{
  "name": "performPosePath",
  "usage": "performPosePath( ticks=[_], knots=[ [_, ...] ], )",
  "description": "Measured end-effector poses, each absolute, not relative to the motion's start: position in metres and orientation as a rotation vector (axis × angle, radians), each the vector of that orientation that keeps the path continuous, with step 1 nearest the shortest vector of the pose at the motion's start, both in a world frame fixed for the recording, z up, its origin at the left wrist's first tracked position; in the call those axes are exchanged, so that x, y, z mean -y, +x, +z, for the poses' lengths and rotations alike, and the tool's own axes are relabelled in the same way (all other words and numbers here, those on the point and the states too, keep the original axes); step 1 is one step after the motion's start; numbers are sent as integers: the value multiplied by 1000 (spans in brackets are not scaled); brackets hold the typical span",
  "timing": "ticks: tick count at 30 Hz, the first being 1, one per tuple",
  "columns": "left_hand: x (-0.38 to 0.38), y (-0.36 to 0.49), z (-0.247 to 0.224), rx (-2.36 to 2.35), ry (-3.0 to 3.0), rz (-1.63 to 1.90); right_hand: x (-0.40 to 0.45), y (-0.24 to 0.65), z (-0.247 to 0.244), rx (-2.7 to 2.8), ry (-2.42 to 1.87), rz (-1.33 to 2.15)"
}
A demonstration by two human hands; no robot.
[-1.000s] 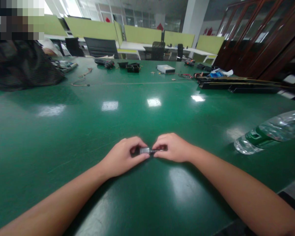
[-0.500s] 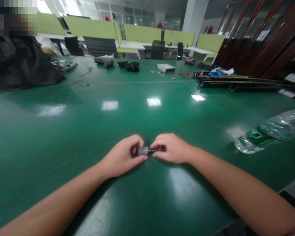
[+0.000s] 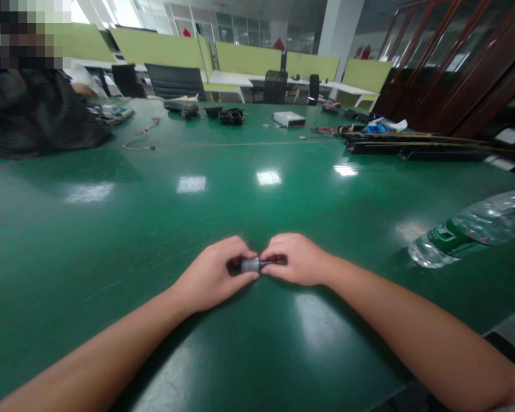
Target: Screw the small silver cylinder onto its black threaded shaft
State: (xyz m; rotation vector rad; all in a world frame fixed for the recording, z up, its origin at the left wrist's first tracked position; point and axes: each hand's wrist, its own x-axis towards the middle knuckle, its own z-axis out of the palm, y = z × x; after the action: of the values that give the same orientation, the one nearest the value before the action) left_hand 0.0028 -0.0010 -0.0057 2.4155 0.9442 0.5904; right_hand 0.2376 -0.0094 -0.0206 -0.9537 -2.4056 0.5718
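Note:
A small grey cylinder [image 3: 250,265] with a thin dark shaft on its right side is held low over the green table [image 3: 223,217], in the near middle. My left hand [image 3: 221,272] grips the cylinder between thumb and fingers from the left. From the right, my right hand [image 3: 294,258] pinches the dark shaft. The fingertips of both hands almost meet where shaft and cylinder join. The far end of the shaft is partly hidden in my right fingers, and the cylinder's left end lies in shadow inside my left hand.
A clear bottle [image 3: 467,232] lies at the right. Along the far edge are a silver box [image 3: 289,119], black parts [image 3: 232,116], a cable [image 3: 141,137] and long black strips [image 3: 412,147]. A dark bag [image 3: 38,114] sits at the far left.
My left index finger has come down onto the cylinder's top. My right fingers have shifted slightly left along the shaft, closer to the cylinder.

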Motion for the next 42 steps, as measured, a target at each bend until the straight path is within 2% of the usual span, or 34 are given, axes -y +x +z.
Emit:
performPosePath(
  ticks=[8, 42],
  knots=[
    [6, 5, -4, -865, 2439, 659, 9, 236, -20, 2427, -927, 551],
    [1, 3, -6, -891, 2335, 568, 9, 252, -10, 2453, -990, 611]
  ],
)
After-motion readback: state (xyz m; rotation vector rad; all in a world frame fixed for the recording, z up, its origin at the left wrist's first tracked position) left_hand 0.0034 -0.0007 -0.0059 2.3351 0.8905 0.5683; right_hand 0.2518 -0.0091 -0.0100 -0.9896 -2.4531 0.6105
